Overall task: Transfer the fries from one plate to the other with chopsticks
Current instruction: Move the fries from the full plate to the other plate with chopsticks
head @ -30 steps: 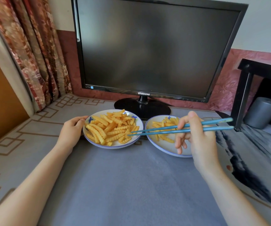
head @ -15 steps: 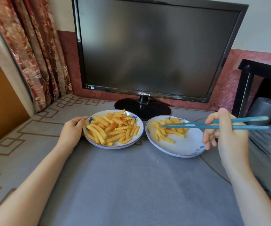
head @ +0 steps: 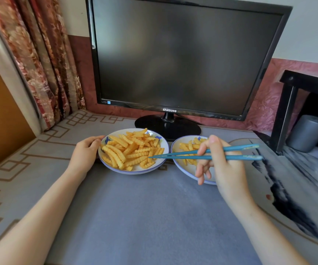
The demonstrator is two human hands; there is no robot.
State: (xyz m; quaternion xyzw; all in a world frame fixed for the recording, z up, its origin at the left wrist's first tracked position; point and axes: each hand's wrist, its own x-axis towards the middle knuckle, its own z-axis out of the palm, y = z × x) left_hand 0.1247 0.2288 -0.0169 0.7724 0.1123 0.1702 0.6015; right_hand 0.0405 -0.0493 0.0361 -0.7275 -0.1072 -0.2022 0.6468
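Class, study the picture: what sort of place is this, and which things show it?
Probably a room in a home: a monitor on a desk, a flowered curtain at left, and a plate of fries.

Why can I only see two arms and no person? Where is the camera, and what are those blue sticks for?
The camera sits on the person's head and looks down, so you see what they see: only their own arms. There is no machine here, just two bare hands. On the grey table mat stand two plates in front of a dark screen. The left hand holds the rim of the fuller plate, heaped with fries. The right hand holds blue chopsticks, and their tips meet among those fries. I cannot tell if one is pinched yet. The other plate, partly behind the right hand, has only a few fries.
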